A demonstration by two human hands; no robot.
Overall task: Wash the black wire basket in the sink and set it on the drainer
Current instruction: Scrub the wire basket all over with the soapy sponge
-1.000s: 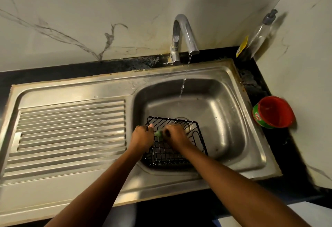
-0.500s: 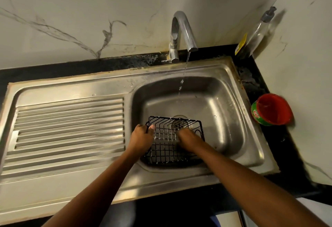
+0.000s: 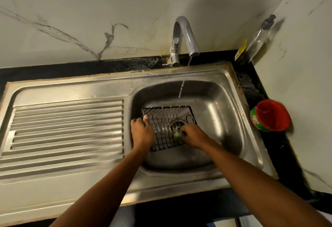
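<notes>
The black wire basket [image 3: 166, 119] stands tilted in the steel sink bowl [image 3: 215, 111], its open side facing me. My left hand [image 3: 142, 132] grips the basket's left rim, thumb over the top wire. My right hand [image 3: 193, 135] holds a small green scrubber [image 3: 177, 135] and presses it against the basket's lower right wires. A thin stream of water [image 3: 182, 84] falls from the chrome tap [image 3: 183, 36] just behind the basket's far rim. The ribbed drainer [image 3: 66, 128] lies to the left of the bowl.
A red tub with a green label [image 3: 270, 115] lies on its side on the black counter at the right. A clear pump bottle [image 3: 256, 40] leans in the back right corner. Marble walls close off the back and right.
The basket has been tipped more upright, its far rim now higher. My right hand has slid down to the lower right wires and the green scrubber shows again. My left hand keeps its grip.
</notes>
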